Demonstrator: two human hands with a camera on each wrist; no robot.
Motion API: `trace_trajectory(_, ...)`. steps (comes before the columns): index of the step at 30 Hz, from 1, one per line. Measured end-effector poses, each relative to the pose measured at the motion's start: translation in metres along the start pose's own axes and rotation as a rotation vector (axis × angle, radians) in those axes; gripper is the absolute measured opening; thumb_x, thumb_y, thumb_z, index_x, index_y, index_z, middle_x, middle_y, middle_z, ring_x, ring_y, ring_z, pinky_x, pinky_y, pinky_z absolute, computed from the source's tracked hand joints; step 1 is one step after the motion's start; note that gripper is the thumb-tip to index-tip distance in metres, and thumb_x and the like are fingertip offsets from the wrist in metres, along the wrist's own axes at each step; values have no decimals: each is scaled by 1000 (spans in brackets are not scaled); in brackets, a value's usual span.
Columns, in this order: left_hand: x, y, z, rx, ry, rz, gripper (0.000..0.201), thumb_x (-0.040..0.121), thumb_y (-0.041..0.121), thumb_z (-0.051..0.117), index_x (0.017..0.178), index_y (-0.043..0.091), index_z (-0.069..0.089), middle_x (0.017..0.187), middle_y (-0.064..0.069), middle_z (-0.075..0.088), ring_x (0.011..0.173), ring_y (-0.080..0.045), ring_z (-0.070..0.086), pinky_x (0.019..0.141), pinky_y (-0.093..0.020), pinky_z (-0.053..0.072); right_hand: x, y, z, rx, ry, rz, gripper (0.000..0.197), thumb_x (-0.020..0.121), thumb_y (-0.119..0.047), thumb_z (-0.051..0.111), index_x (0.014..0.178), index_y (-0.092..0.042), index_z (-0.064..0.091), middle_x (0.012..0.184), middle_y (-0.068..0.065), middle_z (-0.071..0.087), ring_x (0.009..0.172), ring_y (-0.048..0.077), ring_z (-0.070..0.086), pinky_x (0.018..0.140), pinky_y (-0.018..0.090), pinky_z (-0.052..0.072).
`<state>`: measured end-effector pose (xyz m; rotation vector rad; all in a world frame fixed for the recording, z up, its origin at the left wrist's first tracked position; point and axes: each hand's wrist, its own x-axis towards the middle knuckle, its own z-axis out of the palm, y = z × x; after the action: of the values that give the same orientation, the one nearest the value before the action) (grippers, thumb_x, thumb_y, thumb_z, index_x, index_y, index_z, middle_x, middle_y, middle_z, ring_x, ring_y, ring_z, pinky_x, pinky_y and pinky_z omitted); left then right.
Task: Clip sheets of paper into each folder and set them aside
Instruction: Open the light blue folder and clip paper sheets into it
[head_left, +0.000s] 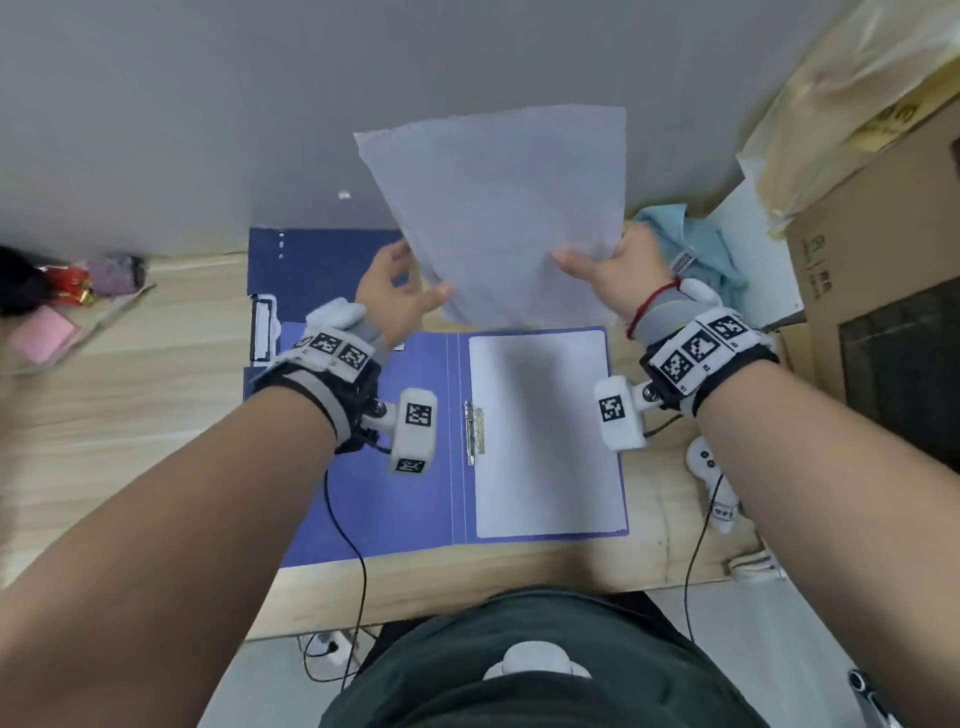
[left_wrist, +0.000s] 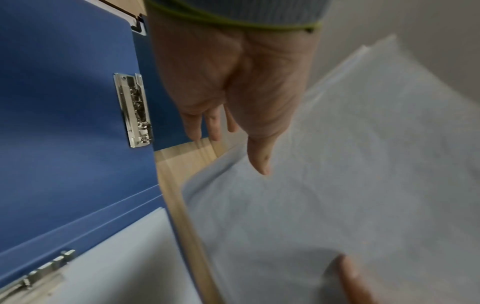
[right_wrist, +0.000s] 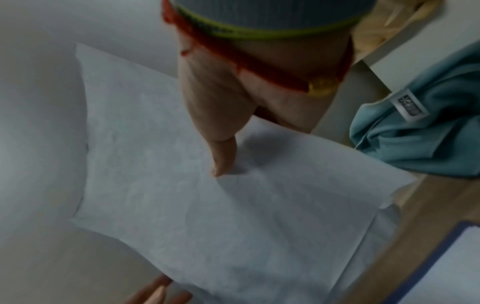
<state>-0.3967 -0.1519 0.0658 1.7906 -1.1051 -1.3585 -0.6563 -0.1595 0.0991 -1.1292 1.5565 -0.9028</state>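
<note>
The right hand (head_left: 608, 270) is pinching the thin, floppy sheets (head_left: 504, 208) at center frame; the left hand (head_left: 395, 291), fingers spread, is supporting their edge.

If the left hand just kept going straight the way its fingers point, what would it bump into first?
Probably the sheets of paper held up in the air. The left hand has its thumb on their near left edge and its fingers point toward them. Past them stands only the grey wall, though depth is hard to judge.

**Folders and paper across the table**

An open blue plastic folder (head_left: 410, 499) lay on the pale wooden table (head_left: 130, 415), white paper (head_left: 545, 441) inside its right half. Another blue folder (head_left: 311, 265) sat behind. Held sheets (head_left: 504, 208) hung above. A cardboard box (head_left: 883, 249) stood right.
</note>
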Motion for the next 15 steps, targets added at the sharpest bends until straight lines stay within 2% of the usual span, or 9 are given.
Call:
trace_trajectory(1, -4, 5, -2, -29, 2, 32, 74, 68, 29, 83, 134, 14, 51, 129, 2, 61, 119, -20, 60, 102, -42, 49, -7, 1, 1, 23, -8, -2, 26, 81, -8, 79, 106, -6, 72, 104, 5, 73, 83, 2, 71, 86, 22, 56)
trace_trajectory(3, -17, 11, -6, -55, 7, 91, 72, 63, 33, 79, 126, 7, 56, 120, -2, 67, 110, -20, 65, 96, -39, 52, -24, 7, 4, 53, -10, 10, 25, 78, -11, 82, 101, -11, 73, 101, 0, 75, 88, 6, 73, 90, 29, 56)
trace_trajectory(5, -31, 17, -3, -27, 22, 126, 61, 70, 28, 73, 124, 4, 56, 114, -5, 67, 104, -20, 65, 90, -35, 53, -38, 15, 4, 106, -10, 23, 31, 73, -12, 86, 102, -8, 74, 98, -2, 77, 93, 13, 73, 94, 35, 56)
trace_trajectory(7, -41, 15, 2, 9, -6, 157, 46, 80, 19, 68, 122, 4, 58, 110, -7, 67, 98, -20, 65, 86, -33, 54, -50, 22, 1, 124, 14, 32, 51, 70, -12, 89, 114, 1, 68, 105, 3, 76, 98, 16, 73, 94, 36, 56)
trace_trajectory(9, -49, 11, 8, 69, -42, 168, 38, 87, 12, 65, 123, 1, 57, 106, -6, 66, 90, -16, 64, 81, -24, 52, -58, 30, -2, 148, 34, 62, 54, 68, -10, 89, 116, 2, 68, 109, 7, 75, 100, 18, 72, 95, 38, 56)
trace_trajectory(13, -63, 3, 19, 117, -147, 158, 37, 90, 7, 65, 126, 4, 56, 119, -14, 67, 109, -30, 65, 96, -42, 52, -74, 42, -16, 185, 56, 108, 50, 68, -8, 89, 114, -1, 70, 109, 8, 74, 101, 21, 72, 96, 43, 55)
trace_trajectory(15, -68, 4, 23, 154, -144, 149, 37, 90, 7, 66, 125, 4, 58, 120, -12, 67, 109, -29, 65, 97, -43, 52, -80, 43, -21, 211, 68, 137, 46, 71, -4, 86, 113, -2, 70, 108, 9, 74, 99, 21, 72, 94, 41, 56)
